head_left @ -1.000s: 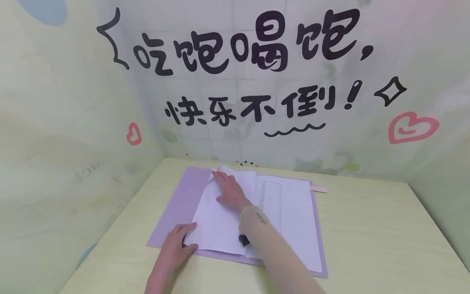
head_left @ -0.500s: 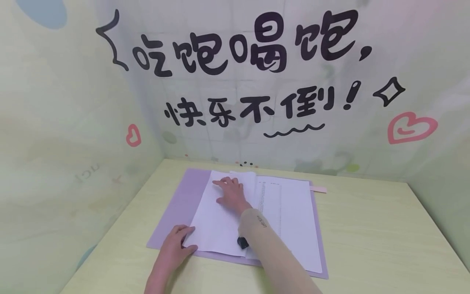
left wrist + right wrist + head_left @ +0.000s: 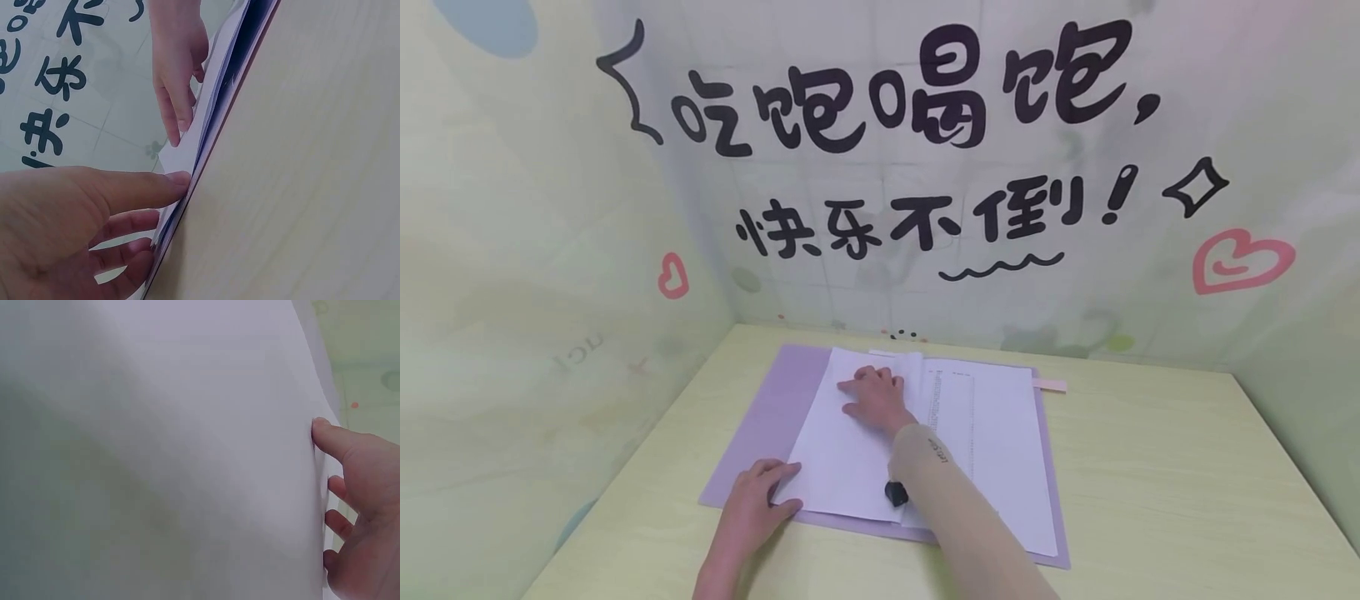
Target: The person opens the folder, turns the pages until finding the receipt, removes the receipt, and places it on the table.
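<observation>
Loosely spread, left hand and right hand touch pages (wall lettering: “吃饱喝饱,快乐不倒!”).

There are two hands, one sleeve, one black object, one folder, one tab and one tabletop. The walls carry eight large characters, two hearts, one star and one wavy line. The sheets are several, too closely stacked to count.

pale printed walls surround a light wood-grained table
</observation>
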Demonstrator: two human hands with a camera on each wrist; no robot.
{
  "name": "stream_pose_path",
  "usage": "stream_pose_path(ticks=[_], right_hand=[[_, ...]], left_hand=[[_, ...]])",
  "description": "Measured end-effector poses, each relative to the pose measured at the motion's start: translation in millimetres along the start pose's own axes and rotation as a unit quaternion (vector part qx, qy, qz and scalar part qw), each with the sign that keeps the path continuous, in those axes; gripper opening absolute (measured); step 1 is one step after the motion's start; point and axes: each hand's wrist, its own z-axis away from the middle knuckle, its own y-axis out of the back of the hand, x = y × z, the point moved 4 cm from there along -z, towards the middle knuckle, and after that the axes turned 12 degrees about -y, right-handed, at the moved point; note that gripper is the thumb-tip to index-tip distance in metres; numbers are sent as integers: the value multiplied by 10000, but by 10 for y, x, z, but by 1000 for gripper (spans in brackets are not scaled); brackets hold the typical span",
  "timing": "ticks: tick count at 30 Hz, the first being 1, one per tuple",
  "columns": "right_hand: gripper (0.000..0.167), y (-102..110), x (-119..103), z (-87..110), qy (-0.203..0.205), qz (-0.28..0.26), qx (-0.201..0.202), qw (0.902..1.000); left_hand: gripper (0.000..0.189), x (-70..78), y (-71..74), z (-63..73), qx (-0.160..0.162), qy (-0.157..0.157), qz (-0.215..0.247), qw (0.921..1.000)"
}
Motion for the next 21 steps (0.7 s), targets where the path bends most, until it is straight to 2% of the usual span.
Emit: stream_pose_path(ticks=[3, 10, 17, 21], right_hand=[[47, -18, 44, -33, 94, 82, -117, 9999], [49, 51, 134, -41, 474, 2, -701, 9964], [53, 78, 149, 11, 643, -76, -813, 9946], [53, 69, 169, 19, 588, -116, -837, 9947]], left_hand=[[47, -2, -4, 6, -1, 39, 16, 10000], [47, 3, -3, -15, 29, 59, 31, 10000], [46, 40, -26, -39, 186, -225, -145, 9995], [47, 59, -33, -51, 84, -254, -28, 9996]])
